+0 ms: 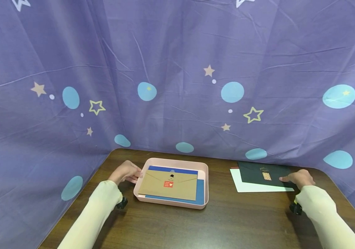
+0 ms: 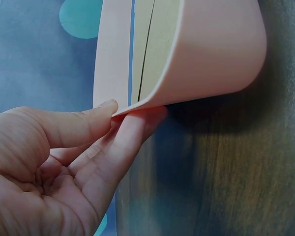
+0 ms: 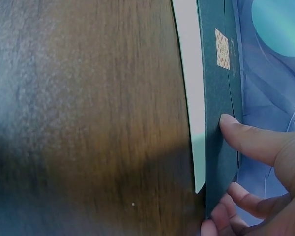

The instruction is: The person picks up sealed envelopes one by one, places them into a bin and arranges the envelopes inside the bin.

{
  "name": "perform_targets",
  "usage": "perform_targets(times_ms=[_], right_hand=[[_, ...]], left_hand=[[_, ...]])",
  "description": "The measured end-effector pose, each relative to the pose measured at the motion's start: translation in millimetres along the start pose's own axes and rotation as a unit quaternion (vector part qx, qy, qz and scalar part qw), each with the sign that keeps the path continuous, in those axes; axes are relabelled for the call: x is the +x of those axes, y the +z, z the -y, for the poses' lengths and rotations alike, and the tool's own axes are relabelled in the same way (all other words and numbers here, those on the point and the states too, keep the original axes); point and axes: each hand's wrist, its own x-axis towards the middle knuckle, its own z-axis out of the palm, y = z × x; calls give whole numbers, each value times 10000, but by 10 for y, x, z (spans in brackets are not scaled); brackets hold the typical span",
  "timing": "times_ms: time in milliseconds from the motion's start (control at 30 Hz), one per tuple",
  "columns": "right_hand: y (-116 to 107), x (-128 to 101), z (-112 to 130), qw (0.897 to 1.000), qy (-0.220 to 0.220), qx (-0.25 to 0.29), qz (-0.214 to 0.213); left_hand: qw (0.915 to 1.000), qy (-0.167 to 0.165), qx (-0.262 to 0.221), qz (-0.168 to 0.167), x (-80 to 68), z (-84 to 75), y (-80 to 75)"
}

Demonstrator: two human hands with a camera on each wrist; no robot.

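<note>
A pink tray (image 1: 140, 199) stands on the table with envelopes lying in it. My left hand (image 1: 128, 172) pinches the tray's left rim, thumb inside and fingers beneath the outer wall (image 2: 221, 49). On top in the tray lies a tan envelope (image 1: 155, 185) with a red heart sticker, over blue envelopes (image 1: 200, 188). At the right, my right hand (image 1: 302, 178) pinches the right end of a dark green envelope (image 1: 252, 174), thumb on its face and fingers at its edge. Under it a pale mint envelope (image 1: 243, 186) sticks out, and a sliver of red (image 1: 234, 168) shows behind.
The brown wooden table (image 1: 227, 221) has rounded far corners. A purple curtain (image 1: 177, 114) with stars and blue spots hangs directly behind and to the sides. A dark wrist strap (image 1: 122, 203) is on the left wrist, another (image 1: 296, 208) on the right.
</note>
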Motion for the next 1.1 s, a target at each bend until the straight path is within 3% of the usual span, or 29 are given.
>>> perform_targets(times_ms=[433, 967, 1100], right_hand=[[5, 19, -48, 9999, -88, -18, 130], [-3, -29, -109, 9956, -593, 704, 156], [-12, -18, -82, 9933, -467, 1052, 87]], left_hand=[[10000, 16, -26, -44, -14, 10, 9], [9998, -90, 64, -154, -11, 21, 20], [9998, -71, 52, -158, -14, 23, 16]])
